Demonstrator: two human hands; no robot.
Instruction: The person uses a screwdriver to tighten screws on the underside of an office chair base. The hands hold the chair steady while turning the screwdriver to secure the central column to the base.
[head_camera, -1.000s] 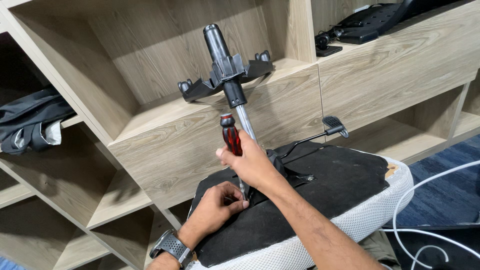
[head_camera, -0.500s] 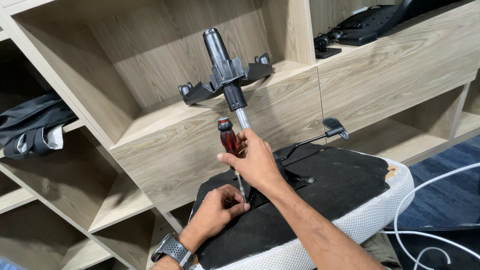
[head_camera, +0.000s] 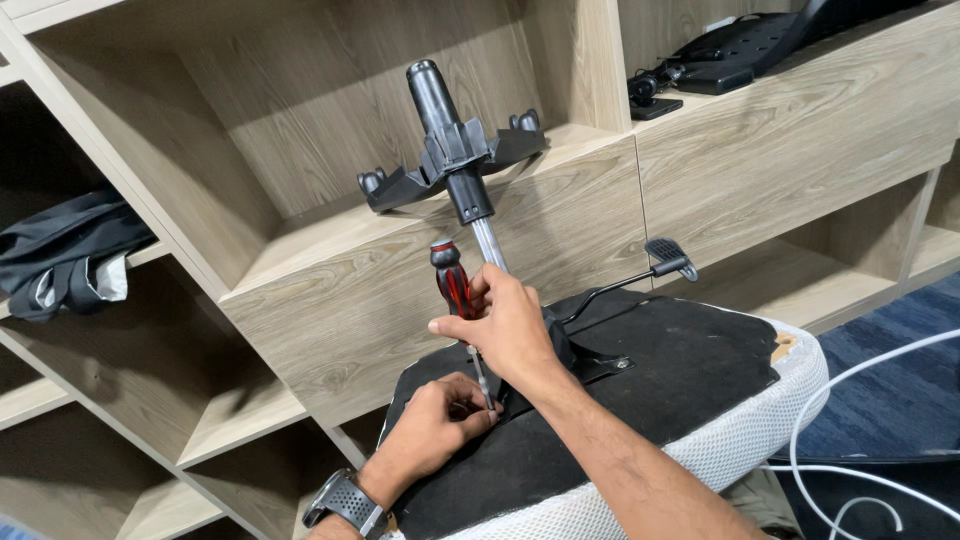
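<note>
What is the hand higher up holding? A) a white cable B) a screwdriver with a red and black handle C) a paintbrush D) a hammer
B: the right hand grips a screwdriver with a red and black handle, its shaft pointing down to the upturned chair seat beside the left hand.

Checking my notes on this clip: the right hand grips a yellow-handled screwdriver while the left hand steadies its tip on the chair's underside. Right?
Not quite. In the head view the screwdriver in the right hand has a red-and-black handle, not yellow. The left hand does steady its tip on the chair's underside.
</note>
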